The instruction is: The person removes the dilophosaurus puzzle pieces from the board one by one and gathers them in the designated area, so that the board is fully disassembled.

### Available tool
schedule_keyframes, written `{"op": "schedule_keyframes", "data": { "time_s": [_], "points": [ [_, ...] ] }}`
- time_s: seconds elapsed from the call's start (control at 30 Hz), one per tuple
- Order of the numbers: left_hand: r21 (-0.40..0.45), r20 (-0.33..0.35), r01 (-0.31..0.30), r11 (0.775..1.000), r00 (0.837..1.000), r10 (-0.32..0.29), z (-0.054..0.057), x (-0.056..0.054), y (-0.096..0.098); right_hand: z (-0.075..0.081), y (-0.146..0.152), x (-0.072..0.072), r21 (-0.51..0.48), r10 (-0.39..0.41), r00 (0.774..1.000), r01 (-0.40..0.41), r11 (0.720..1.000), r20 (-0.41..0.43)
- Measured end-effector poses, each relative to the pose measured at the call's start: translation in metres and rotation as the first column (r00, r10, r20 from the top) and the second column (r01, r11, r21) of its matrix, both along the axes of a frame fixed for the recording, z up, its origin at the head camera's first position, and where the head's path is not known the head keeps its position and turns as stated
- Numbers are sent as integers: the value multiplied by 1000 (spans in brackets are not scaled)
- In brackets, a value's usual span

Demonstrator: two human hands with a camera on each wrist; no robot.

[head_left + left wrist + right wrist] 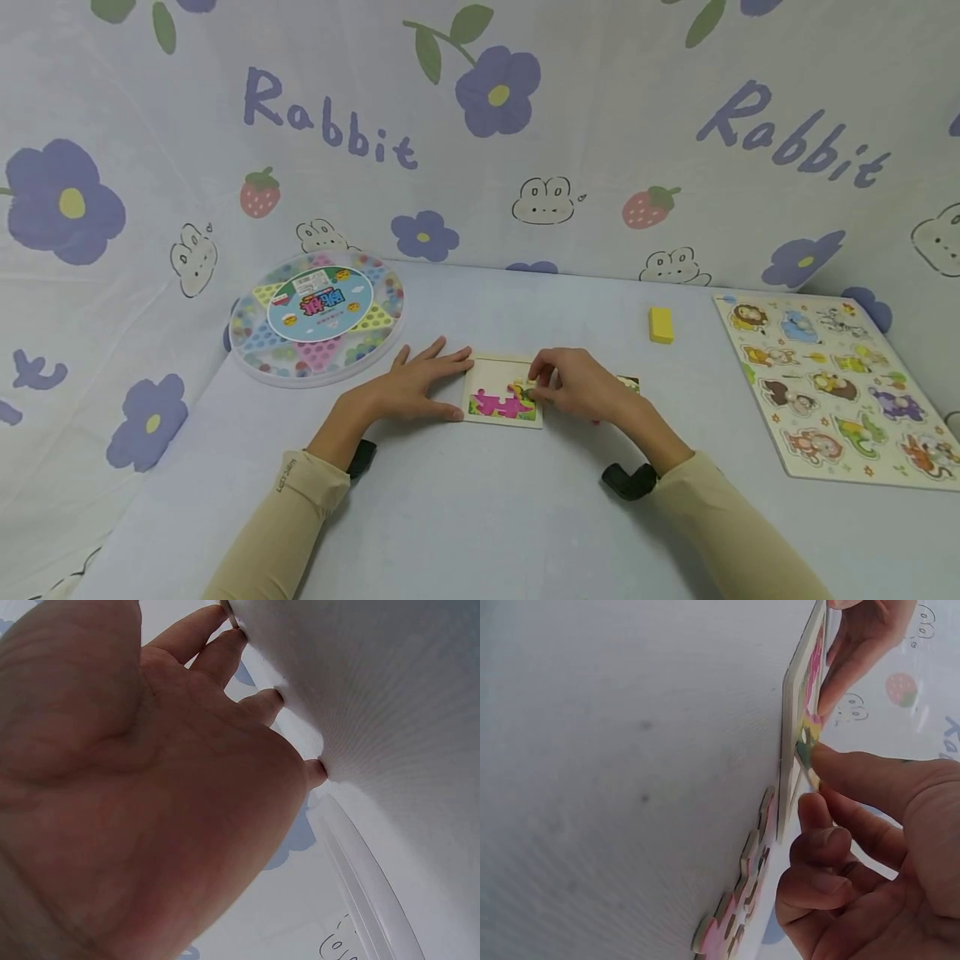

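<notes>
A small jigsaw puzzle board (501, 367) with a pale wooden frame lies on the table between the hands. Pink pieces (502, 406) fill its lower part; the upper left shows bare wood. My left hand (416, 383) rests spread at the board's left side, fingertips on its edge and on the table. With thumb and forefinger my right hand (576, 385) pinches a green and yellow puzzle piece (806, 754), tilted over the board's right part. Loose puzzle pieces (739, 892) lie beside the board, mostly hidden under the right hand in the head view.
A round Chinese checkers box (318, 317) lies at the back left. A yellow block (661, 325) is at the back right. A large animal peg puzzle board (840, 392) covers the right side. Behind the table hangs a printed cloth (465, 167).
</notes>
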State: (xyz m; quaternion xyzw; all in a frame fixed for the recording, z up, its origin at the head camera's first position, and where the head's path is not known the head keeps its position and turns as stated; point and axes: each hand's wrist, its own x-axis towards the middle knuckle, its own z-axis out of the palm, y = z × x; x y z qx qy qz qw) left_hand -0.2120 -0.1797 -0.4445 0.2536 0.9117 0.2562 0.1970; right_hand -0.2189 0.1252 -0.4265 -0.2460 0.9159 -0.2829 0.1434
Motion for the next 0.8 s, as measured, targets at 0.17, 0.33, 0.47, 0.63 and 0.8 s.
{"op": "schedule_keyframes", "data": {
  "time_s": [0.17, 0.33, 0.47, 0.63, 0.8],
  "points": [
    [-3, 4, -2, 1000, 1000, 2, -1, 0, 0, -2, -1, 1, -19, -17, 1000, 17, 1000, -16],
    [-3, 7, -4, 1000, 1000, 4, -2, -1, 0, -2, -3, 0, -39, -13, 999, 12, 999, -31],
    [-2, 2, -2, 1000, 1000, 2, -3, -1, -1, -2, -4, -1, -42, -8, 999, 7, 999, -37],
    [0, 0, -3, 1000, 1000, 3, -4, -1, -1, -1, -4, -2, -37, -5, 999, 4, 999, -36],
    [2, -3, -1, 1000, 1000, 1, -2, 0, -1, -1, -6, -2, -35, -10, 999, 9, 999, -31]
  ]
}}
